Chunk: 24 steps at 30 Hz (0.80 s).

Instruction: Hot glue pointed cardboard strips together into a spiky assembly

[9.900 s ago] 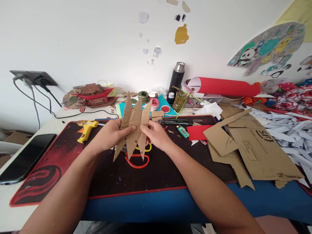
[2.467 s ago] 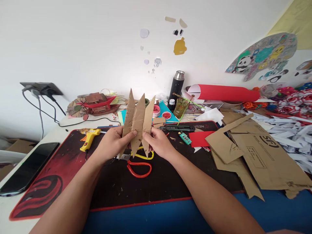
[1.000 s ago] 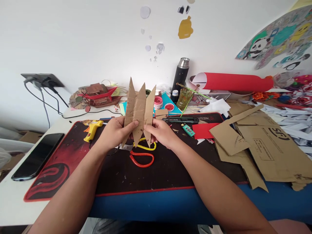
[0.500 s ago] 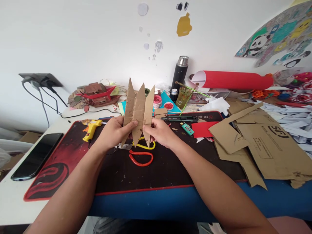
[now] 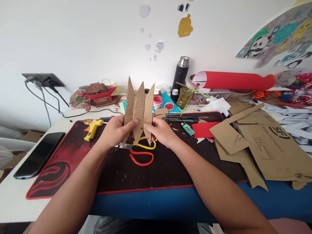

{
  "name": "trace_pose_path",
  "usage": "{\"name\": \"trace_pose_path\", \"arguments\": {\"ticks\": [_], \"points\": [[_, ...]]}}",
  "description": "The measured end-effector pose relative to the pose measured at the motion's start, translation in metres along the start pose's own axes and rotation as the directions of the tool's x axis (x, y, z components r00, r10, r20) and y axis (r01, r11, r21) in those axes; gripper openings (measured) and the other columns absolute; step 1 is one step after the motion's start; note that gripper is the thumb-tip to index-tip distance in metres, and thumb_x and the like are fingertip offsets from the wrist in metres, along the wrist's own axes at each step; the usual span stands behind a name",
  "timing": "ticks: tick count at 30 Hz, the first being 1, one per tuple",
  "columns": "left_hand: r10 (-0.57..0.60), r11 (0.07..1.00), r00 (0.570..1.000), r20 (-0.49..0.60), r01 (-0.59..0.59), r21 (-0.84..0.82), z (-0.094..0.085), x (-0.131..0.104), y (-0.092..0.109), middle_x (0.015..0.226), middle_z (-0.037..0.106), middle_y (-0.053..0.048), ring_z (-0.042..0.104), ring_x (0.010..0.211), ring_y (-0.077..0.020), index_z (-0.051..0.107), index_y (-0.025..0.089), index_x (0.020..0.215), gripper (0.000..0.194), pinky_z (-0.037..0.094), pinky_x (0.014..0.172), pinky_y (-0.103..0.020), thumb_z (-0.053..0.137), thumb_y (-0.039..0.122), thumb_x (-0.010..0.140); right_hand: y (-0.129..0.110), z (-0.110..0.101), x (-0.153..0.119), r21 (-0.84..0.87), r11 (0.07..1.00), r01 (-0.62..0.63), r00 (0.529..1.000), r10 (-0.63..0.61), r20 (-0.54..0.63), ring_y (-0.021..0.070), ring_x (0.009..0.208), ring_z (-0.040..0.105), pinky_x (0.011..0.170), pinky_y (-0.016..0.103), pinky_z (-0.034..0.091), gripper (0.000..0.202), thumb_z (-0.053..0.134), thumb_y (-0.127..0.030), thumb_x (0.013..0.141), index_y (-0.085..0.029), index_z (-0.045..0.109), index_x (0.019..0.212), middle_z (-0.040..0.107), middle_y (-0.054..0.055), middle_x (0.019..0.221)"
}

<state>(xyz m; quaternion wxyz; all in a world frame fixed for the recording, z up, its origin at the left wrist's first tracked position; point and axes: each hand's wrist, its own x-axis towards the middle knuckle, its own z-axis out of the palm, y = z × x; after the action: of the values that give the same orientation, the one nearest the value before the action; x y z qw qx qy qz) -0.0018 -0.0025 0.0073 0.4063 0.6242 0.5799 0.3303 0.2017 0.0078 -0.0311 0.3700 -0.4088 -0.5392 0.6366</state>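
Strips [image 5: 138,109], three of plain cardboard with pointed ends, held up side by side between both hands, over the scissors [image 5: 132,152]. Can't tell if they're joined. Left hand [image 5: 118,130] closed in a pinch on the strips, thumb flat across the front, fingers mostly hidden behind. Right hand [image 5: 162,130] pinches the rightmost strip, thumb in front, rest of grip partly hidden. Lower tips overlap the yellow handle of the scissors in view; contact unclear. Blades mostly hidden by left hand.

Scissors lie on a black and red mat [image 5: 170,175] on a white counter [image 5: 14,198]. Left of scissors: yellow glue gun [image 5: 92,130], then phone [image 5: 40,155] farther left. Beyond scissors, to the right: black cutter [image 5: 181,119] and red paper [image 5: 205,130], both on the mat. Well right of scissors: overlapping cardboard sheets [image 5: 270,152], one printed. Behind scissors, toward the wall: open pot of red paint [image 5: 158,102], black flask [image 5: 180,74] standing upright, red roll [image 5: 234,80] lying sideways off to the right.
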Motion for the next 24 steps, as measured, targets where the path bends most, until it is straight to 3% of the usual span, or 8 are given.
{"name": "trace_pose_path", "arguments": {"ticks": [14,24], "points": [[-0.03,0.999,0.999,-0.025,0.031,0.013,-0.003,-0.003,0.009,0.06,0.068,-0.002,0.062,0.054,-0.019,0.069,0.018,0.077,0.049,0.047,0.05,-0.027,0.083,0.065,0.074,-0.002,0.001,0.0,-0.016,1.0,-0.017,0.999,0.017,0.03,0.0095,0.042,0.055,0.039,0.021,0.042,0.008,0.065,-0.023,0.099,-0.02,0.062,0.092,0.061,-0.005,0.066],[-0.057,0.998,0.998,0.005,0.057,0.0,-0.001,-0.002,0.008,0.063,0.07,-0.003,0.062,0.053,-0.0202,0.07,0.016,0.081,0.053,0.048,0.049,-0.028,0.081,0.067,0.071,0.001,0.005,0.0,-0.046,0.998,0.032,0.999,-0.03,0.043,0.0109,0.044,0.053,0.043,0.023,0.045,0.007,0.062,-0.021,0.097,-0.022,0.057,0.091,0.058,-0.007,0.064]]}}
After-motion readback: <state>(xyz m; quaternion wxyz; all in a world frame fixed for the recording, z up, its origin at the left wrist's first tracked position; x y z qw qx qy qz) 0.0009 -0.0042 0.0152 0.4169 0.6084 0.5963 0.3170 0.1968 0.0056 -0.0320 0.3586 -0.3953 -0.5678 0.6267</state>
